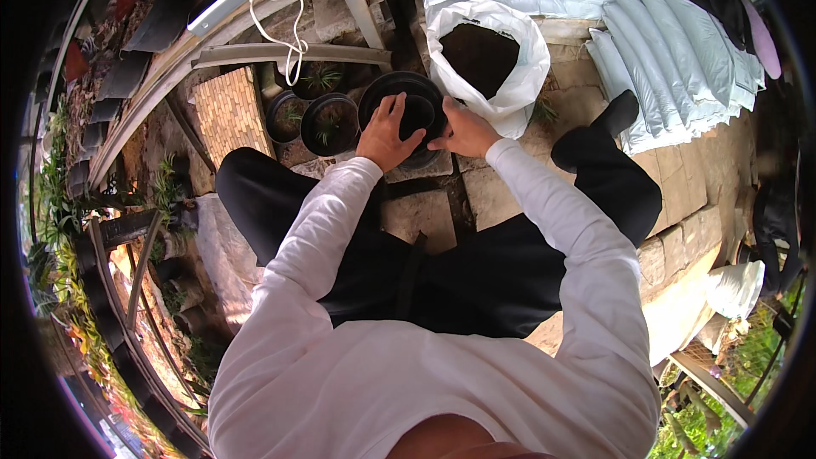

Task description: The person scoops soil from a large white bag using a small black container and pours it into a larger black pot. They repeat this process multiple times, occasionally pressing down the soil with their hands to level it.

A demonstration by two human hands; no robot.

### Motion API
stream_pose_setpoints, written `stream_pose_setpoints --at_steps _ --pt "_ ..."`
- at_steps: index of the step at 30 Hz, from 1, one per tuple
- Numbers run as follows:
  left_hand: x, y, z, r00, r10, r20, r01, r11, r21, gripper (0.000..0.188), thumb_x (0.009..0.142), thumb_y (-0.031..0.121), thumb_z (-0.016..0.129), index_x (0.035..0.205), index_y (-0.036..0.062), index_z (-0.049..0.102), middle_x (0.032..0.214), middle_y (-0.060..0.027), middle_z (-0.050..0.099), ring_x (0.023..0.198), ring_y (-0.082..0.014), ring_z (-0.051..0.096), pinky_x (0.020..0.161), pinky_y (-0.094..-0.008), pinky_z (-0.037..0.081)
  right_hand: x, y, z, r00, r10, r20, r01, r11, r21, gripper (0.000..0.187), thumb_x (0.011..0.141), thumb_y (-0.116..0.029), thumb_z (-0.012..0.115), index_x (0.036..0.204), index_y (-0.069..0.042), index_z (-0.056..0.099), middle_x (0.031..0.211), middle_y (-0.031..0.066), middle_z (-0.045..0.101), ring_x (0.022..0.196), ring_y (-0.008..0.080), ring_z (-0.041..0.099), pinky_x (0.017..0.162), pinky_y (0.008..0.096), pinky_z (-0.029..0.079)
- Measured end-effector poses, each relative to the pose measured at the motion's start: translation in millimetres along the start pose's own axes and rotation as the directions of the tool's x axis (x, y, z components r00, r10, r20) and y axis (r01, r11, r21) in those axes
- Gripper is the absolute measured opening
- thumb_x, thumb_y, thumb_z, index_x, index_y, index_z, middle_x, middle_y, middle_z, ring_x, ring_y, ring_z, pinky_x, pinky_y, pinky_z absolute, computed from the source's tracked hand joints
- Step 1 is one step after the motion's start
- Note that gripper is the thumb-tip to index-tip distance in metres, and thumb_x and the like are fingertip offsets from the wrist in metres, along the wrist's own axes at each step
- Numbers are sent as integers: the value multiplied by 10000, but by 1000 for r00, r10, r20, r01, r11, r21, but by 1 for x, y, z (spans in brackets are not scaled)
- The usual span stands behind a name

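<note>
Head view: I see someone sitting on the paved floor [419, 219], white sleeves reaching forward to a big black pot [376, 91]. That pot sits on the floor ahead of the bent legs, between the planted pots and the open soil sack. A smaller dark round shape [419, 109] shows inside it, though the depth is hard to read.

The left hand [393, 138] lies over the near left part, fingers spread and the thumb held apart. The right hand [467, 130] is at the right edge, thumb toward the middle; I can't tell whether its fingers pinch the rim.

Just left is a round pot with a small green plant [327, 126], and beside it a smaller planted pot [274, 119]. Just beyond the right hand, the white sack [533, 59] stands open, dark soil [483, 59] inside. Plump pale sacks [659, 55] are stacked farther right.
</note>
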State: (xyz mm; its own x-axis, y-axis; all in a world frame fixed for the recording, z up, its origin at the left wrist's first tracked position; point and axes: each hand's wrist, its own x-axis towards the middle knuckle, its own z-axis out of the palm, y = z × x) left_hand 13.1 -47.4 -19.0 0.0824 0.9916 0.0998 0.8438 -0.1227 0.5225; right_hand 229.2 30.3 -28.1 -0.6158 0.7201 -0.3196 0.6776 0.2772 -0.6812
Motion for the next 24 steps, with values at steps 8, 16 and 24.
stream_pose_setpoints --at_steps 8,16,24 --pt "-2 10 11 995 -35 -93 29 997 -67 845 909 380 791 1532 -63 430 1457 -238 516 1338 -433 534 1101 -464 482 -4 -7 -5 998 46 34 -46 999 -3 939 742 -391 947 1370 93 445 1123 279 723 1174 442 668 990 488 533" --pt "2 26 16 988 -84 -126 69 990 -119 833 899 371 800 1521 -52 442 1461 -236 514 1352 -425 521 1113 -456 471 1 11 7 997 -44 -68 44 999 10 968 753 -404 938 1412 95 435 1181 288 704 1185 450 658 992 496 530" --pt "3 22 21 986 -96 -140 73 984 -164 836 880 361 818 1522 -33 456 1448 -227 519 1346 -430 522 1116 -462 469 -5 -4 -6 999 29 16 -29 999 18 995 759 -407 932 1438 96 406 1277 286 674 1189 415 662 962 477 543"
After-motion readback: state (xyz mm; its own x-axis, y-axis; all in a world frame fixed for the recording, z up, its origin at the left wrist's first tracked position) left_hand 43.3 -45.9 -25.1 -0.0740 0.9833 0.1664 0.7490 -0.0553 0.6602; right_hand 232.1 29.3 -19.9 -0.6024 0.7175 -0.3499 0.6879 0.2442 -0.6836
